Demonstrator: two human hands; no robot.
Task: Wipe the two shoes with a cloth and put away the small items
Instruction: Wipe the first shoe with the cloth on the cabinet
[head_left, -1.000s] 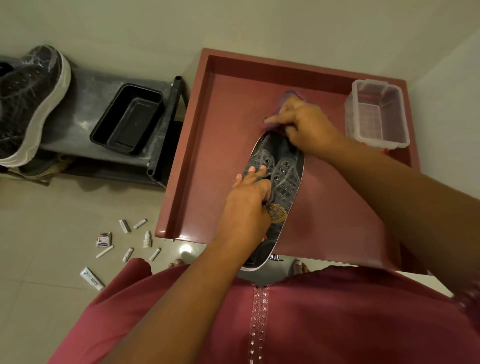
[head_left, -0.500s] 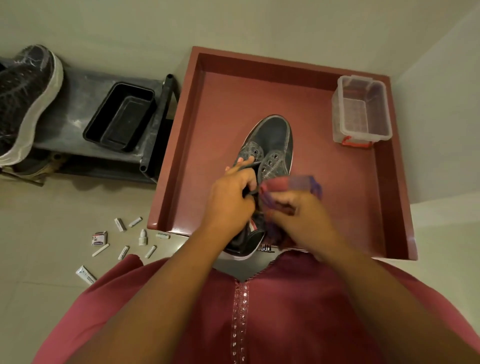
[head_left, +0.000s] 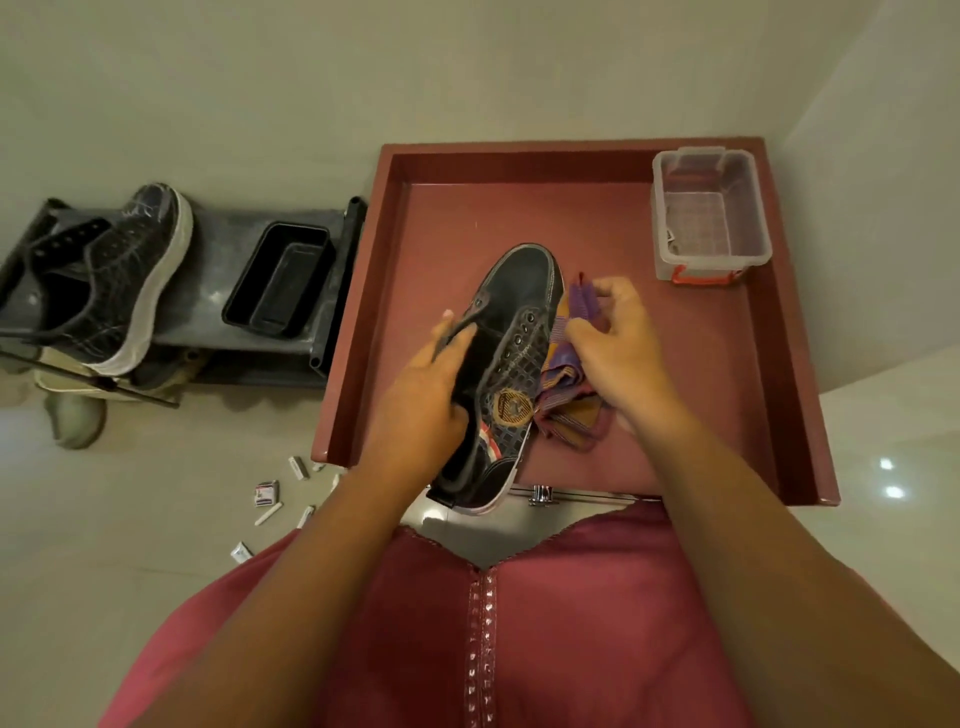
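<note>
L hand (head_left: 423, 395) grips black sneaker (head_left: 511, 364) by its collar, tilting it to expose the side; R hand (head_left: 621, 348) just beside, fingers bunching purple cloth (head_left: 569, 384) against it, prob. to wipe.

small items (head_left: 280, 499): labels unreadable | cloth (head_left: 569, 387): perhaps half under right hand (head_left: 618, 348)

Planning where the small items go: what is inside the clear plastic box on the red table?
The clear plastic box looks nearly empty; only a small pale scrap lies by its left wall. Nothing covers its inside, though what the scrap is cannot be told.
</note>
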